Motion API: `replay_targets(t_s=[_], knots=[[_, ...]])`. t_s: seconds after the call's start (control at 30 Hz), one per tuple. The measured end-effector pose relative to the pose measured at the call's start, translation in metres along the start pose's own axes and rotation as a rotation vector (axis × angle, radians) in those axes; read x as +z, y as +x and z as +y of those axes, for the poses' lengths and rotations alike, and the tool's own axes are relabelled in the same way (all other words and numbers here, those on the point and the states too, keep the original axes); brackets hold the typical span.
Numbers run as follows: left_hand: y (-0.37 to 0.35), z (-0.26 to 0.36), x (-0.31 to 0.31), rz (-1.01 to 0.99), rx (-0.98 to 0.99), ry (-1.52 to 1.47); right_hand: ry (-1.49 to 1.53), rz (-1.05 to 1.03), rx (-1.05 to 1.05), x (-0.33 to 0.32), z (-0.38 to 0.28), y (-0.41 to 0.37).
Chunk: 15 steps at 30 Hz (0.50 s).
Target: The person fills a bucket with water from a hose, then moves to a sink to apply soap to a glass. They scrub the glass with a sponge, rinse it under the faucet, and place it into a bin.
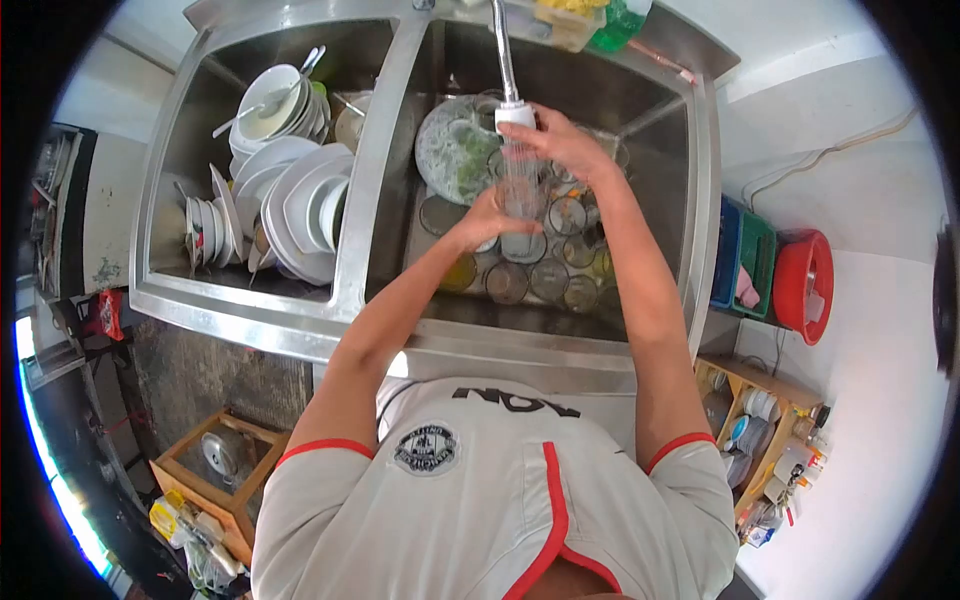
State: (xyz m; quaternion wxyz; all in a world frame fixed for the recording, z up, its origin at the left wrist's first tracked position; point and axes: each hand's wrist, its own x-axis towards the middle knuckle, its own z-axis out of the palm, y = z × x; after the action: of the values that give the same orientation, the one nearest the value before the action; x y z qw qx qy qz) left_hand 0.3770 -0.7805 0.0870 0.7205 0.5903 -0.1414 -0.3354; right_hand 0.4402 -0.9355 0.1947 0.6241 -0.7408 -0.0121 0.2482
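Observation:
I stand over a steel double sink (380, 160). My left hand (490, 218) holds a clear drinking glass (521, 190) upright under the faucet (508, 70). Water runs down into the glass. My right hand (562, 140) rests on the faucet's white spray head (516, 113). Several more glasses (550, 275) stand on the floor of the right basin. A soapy round plate (455, 150) leans at the back of that basin.
The left basin holds stacked white plates (300, 205), bowls with spoons (270, 105) and smaller dishes. A green bottle (620, 25) stands behind the sink. A red bucket (805, 285) and blue crate (735, 250) sit at right; wooden racks stand below on both sides.

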Motion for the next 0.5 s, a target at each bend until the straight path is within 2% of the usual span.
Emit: replay_targets(t_s=[0.1,0.2,0.3,0.4,0.5], knots=[[-0.001,0.008,-0.001,0.139,-0.004,-0.100,0.029,0.008,-0.020,0.003,-0.003,-0.001],[0.001,0.007,-0.009,-0.053,-0.091,-0.005,0.051,-0.001,-0.011,0.004,0.004,-0.006],[0.005,-0.006,-0.011,0.113,-0.128,-0.190,0.053,0.006,-0.034,0.003,0.000,0.002],[-0.001,0.007,-0.006,-0.132,-0.171,-0.111,0.037,0.012,0.002,0.004,0.003,-0.003],[0.005,-0.005,-0.012,0.036,-0.231,-0.212,0.027,0.035,-0.004,-0.001,0.004,0.003]])
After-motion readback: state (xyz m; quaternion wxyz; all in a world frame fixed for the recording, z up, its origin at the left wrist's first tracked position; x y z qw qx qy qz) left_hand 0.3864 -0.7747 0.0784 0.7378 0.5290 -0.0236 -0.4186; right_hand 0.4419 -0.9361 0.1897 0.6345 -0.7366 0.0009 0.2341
